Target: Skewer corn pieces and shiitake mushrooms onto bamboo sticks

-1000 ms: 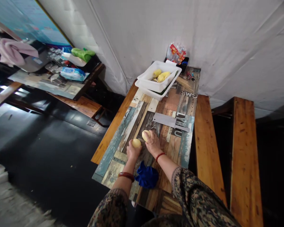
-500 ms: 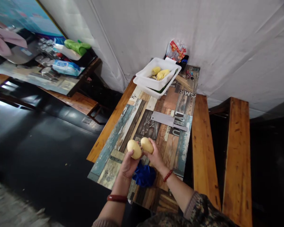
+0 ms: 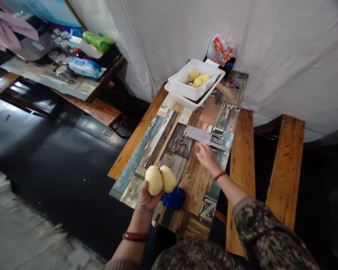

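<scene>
My left hand is closed around two peeled potatoes, a left one and a right one, held side by side over the near part of the table. Just below them lies a crumpled blue plastic-looking bundle. My right hand is over the table with its fingers stretched out and nothing in them. Its fingertips are close to a metal cleaver, which lies flat with its handle to the right. I cannot tell whether they touch it.
Two stacked white plastic bins stand at the table's far end, the upper one with corn cobs. Thin skewers lie beside them. Wooden benches flank the patterned table. A cluttered second table stands left.
My right hand has let go of its potato and moved up and right to near the cleaver. My left hand, which held one potato, now holds both. The view has shifted slightly.
</scene>
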The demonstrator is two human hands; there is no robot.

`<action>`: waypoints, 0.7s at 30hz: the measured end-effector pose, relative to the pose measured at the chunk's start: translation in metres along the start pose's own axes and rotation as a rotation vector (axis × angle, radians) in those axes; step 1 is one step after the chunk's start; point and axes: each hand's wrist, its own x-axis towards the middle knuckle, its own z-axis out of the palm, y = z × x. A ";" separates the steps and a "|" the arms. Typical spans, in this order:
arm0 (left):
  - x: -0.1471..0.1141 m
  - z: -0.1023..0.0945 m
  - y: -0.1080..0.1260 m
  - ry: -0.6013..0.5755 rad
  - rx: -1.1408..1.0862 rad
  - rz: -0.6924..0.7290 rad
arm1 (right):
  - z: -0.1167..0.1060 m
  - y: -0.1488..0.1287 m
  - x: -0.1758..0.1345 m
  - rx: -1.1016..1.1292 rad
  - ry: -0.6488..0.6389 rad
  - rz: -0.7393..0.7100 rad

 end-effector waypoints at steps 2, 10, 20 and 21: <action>-0.013 -0.010 0.000 0.050 -0.002 0.020 | -0.008 0.033 0.013 -0.080 0.019 0.082; -0.066 -0.067 -0.024 0.244 -0.221 -0.053 | 0.029 0.068 -0.012 -0.199 0.051 0.253; -0.139 -0.112 -0.055 0.211 -0.528 -0.091 | 0.041 0.015 -0.101 0.039 0.243 0.168; -0.146 -0.113 -0.056 0.191 -0.543 -0.082 | 0.043 0.006 -0.109 0.071 0.227 0.114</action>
